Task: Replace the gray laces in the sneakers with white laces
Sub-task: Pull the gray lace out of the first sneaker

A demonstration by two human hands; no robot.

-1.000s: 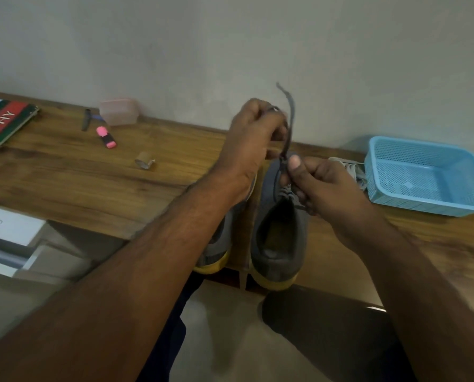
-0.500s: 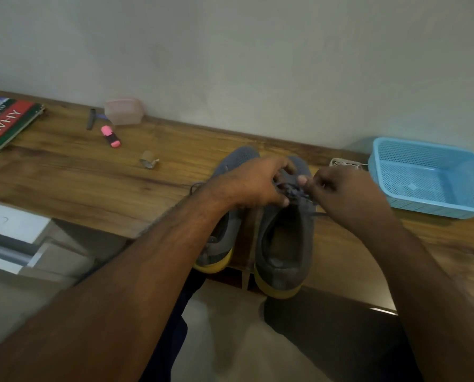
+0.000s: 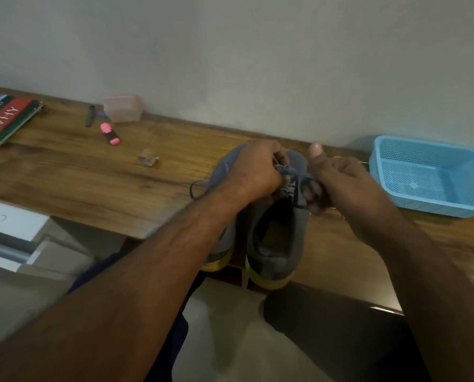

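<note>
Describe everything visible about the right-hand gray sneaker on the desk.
The gray knit-fabric sneaker with a yellow sole stands upright at the wooden desk's front edge, heel toward the camera, its dark opening showing. Its heel slightly overhangs the edge. A gray lace is threaded through its upper eyelets. The left hand pinches that lace over the tongue; the right hand grips the lace at the shoe's right side. A matching sneaker sits close alongside its left.

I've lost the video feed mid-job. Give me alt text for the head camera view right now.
Both hands work the gray lace on the right sneaker of a gray pair at the near edge of a wooden desk: the left hand and the right hand each pinch it. An empty blue basket sits at right; a book and a pink highlighter lie at left.
</note>
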